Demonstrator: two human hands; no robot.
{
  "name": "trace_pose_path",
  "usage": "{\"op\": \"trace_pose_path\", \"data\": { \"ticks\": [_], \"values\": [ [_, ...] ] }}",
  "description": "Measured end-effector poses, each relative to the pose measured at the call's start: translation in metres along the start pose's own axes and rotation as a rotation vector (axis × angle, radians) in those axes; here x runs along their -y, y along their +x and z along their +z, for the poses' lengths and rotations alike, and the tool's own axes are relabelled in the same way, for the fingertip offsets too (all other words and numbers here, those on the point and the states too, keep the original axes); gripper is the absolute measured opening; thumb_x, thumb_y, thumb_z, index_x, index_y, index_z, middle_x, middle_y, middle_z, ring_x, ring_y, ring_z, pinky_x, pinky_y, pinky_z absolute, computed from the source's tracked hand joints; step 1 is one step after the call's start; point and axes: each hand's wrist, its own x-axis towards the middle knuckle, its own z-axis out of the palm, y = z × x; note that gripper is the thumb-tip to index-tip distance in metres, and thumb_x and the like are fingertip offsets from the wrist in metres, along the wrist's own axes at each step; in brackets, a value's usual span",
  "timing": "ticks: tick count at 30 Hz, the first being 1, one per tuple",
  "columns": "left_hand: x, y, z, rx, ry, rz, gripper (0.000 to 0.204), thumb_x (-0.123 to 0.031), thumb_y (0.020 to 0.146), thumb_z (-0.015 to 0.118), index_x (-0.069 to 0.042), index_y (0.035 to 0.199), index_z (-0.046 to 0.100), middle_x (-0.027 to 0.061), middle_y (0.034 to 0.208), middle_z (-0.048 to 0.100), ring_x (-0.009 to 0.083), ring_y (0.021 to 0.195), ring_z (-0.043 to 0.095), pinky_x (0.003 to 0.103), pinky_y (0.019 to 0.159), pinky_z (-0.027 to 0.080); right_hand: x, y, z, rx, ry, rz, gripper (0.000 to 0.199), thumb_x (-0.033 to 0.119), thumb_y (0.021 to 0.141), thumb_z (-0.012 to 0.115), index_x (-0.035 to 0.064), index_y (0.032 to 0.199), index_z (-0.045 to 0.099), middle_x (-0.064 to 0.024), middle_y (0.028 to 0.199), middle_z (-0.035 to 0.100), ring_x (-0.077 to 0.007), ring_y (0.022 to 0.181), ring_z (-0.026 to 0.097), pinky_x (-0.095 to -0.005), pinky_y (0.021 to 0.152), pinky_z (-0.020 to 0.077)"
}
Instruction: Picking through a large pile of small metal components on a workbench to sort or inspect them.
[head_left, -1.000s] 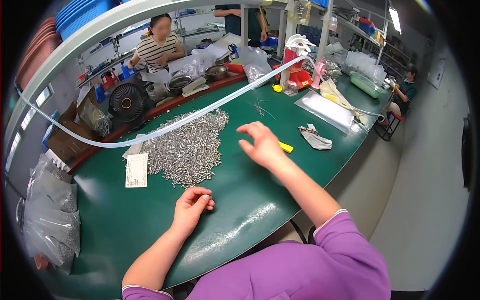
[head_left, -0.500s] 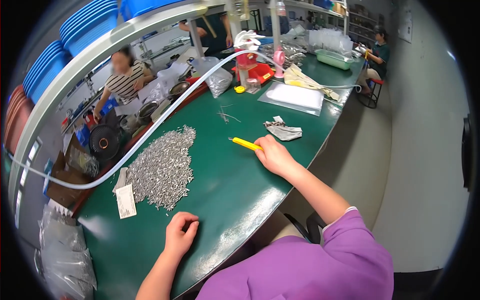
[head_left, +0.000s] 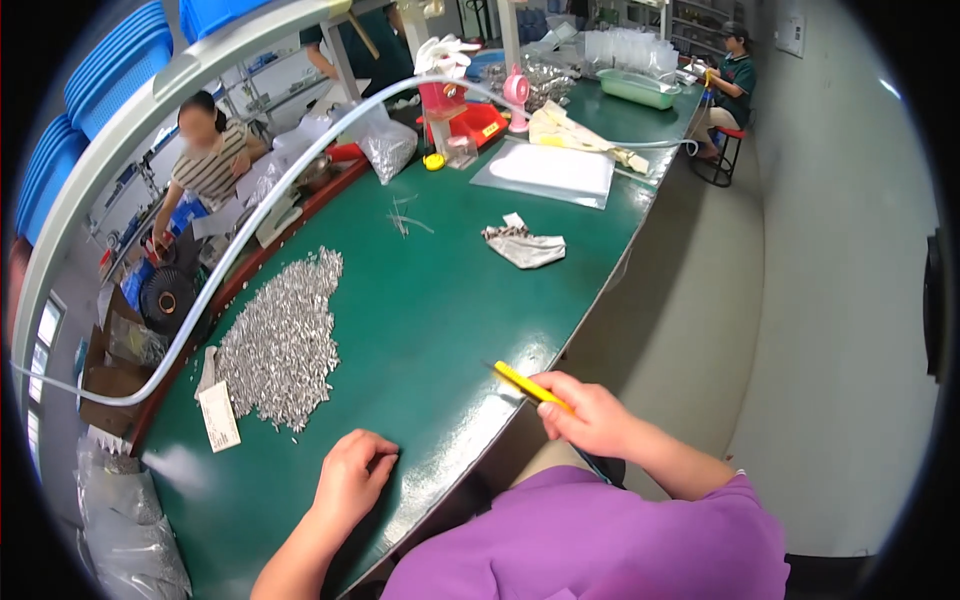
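Observation:
At the table's near edge, my right hand (head_left: 590, 412) is closed round a slim yellow utility knife (head_left: 522, 380), whose dark tip points toward the far left. My left hand (head_left: 352, 480) rests on the green table (head_left: 430, 300) with its fingers curled in. Whatever those fingers might hold is hidden. To the far left of my left hand spreads a heap of small silvery metal pieces (head_left: 280, 335). A cream printed card (head_left: 219, 417) lies against the heap's near left side. Farther off are a crumpled grey-white cloth (head_left: 533, 248) and several thin clear strips (head_left: 405, 217).
A pale hose (head_left: 225, 265) arches over the table's far side. Clear plastic bags (head_left: 125, 530) stand at the lower left. Farther back are a flat white pack (head_left: 548, 172), a red tray (head_left: 478, 126) and a green tub (head_left: 638, 88). Co-workers sit at the left (head_left: 212, 160) and far right (head_left: 738, 90).
My right hand has drawn back with the yellow knife from over the table to its near edge. My left hand stays resting in nearly the same place. The view has shifted a little to the right.

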Motion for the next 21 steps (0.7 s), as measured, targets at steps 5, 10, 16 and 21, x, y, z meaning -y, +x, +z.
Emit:
{"op": "trace_pose_path", "data": {
  "ticks": [5, 10, 16, 21],
  "values": [
    [-0.003, 0.013, 0.004, 0.043, -0.076, -0.08, 0.007, -0.003, 0.074, 0.068, -0.002, 0.077, 0.062, 0.0112, 0.076, 0.057, 0.0269, 0.073, 0.059, 0.034, 0.065, 0.048, -0.002, 0.004, 0.031, 0.061, -0.24, -0.119, 0.05, 0.019, 0.092, 0.05, 0.0164, 0.139, 0.034, -0.0149, 0.068, 0.061, -0.0316, 0.061, 0.063, -0.0414, 0.059, 0.0512],
    [0.008, 0.017, 0.003, 0.078, -0.164, -0.223, 0.01, -0.002, 0.074, 0.071, -0.002, 0.078, 0.062, 0.0043, 0.077, 0.054, 0.012, 0.067, 0.053, 0.025, 0.06, 0.044, 0.005, 0.009, 0.044, 0.085, -0.343, -0.279, 0.049, 0.009, 0.087, 0.053, 0.0127, 0.135, 0.044, -0.0153, 0.081, 0.065, -0.0301, 0.066, 0.065, -0.0361, 0.062, 0.0524],
    [0.001, 0.016, 0.002, 0.119, -0.196, -0.372, 0.011, -0.008, 0.076, 0.07, -0.001, 0.079, 0.062, 0.0057, 0.078, 0.054, 0.0149, 0.067, 0.055, 0.028, 0.062, 0.046, 0.02, 0.015, 0.065, 0.175, -0.439, -0.324, 0.051, 0.009, 0.085, 0.055, 0.014, 0.134, 0.045, -0.0106, 0.056, 0.055, -0.0278, 0.049, 0.057, -0.0382, 0.049, 0.0466],
    [-0.001, 0.012, 0.004, 0.105, -0.234, -0.389, 0.011, -0.007, 0.075, 0.071, -0.001, 0.077, 0.062, 0.0048, 0.076, 0.053, 0.0128, 0.065, 0.055, 0.027, 0.06, 0.045, 0.024, 0.015, 0.077, 0.132, -0.464, -0.386, 0.053, 0.008, 0.083, 0.056, 0.0148, 0.134, 0.045, -0.008, 0.051, 0.052, -0.0251, 0.045, 0.056, -0.0368, 0.045, 0.0457]
  ]
}}
